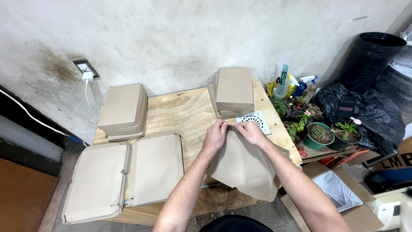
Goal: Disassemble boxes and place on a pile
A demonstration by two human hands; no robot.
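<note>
Fingers of the left hand (215,134) and the right hand (250,131) are pinched together on the upper edge of a flat brown paper bag (244,165), just right of the frame's centre; the fingertips of the two hands nearly meet there. The bag lies across the near right part of a plywood table (189,114) and its lower corner hangs over the table's front edge.

Just above the hands sits a stack of folded brown bags (234,91), and beside its lower right corner a white square drain grate (254,120), touching or almost touching the right hand's knuckles. A second brown stack (123,111) rests at the table's upper left corner. At lower left two wide, flat bundles of brown paper (124,176) lie side by side, overhanging the front edge.

On the wall at upper left a white charger (87,76) is plugged into a socket, its cable hanging down. To the right of the table stand small potted plants (319,133), spray bottles (300,83), black plastic sheeting (369,111) and a stack of black pots (373,53); an open cardboard box (339,189) sits at lower right
</note>
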